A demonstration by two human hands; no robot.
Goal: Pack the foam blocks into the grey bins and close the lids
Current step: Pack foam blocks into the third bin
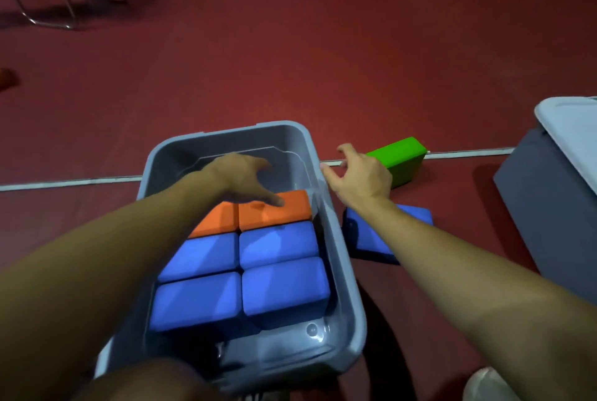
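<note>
Your open grey bin (339, 271) sits on the red floor (355, 45) right in front of you, its long side running away from you. Inside it, four blue foam blocks (277, 242) fill the near part in two rows of two, packed tight against each other, and two orange foam blocks (290, 211) lie just beyond them; the far end of the bin shows bare bottom. Your left hand (245, 177) reaches over the bin with fingers spread and loose, the thumb tip touching or just above the right orange block, gripping nothing. Your right hand (361, 174) hovers just outside the bin's right rim, fingers curled but not closed on anything, near a green foam block (400, 155) that lies on the floor beyond it. A further blue block (371, 239) rests on the floor just right of the bin, partly hidden under your right forearm. At the right edge stands a second grey bin (549, 206) with a pale lid (568, 119) on top; whether that lid is fully seated is hard to tell from here. A white line (64, 181) crosses the floor behind the bin.
</note>
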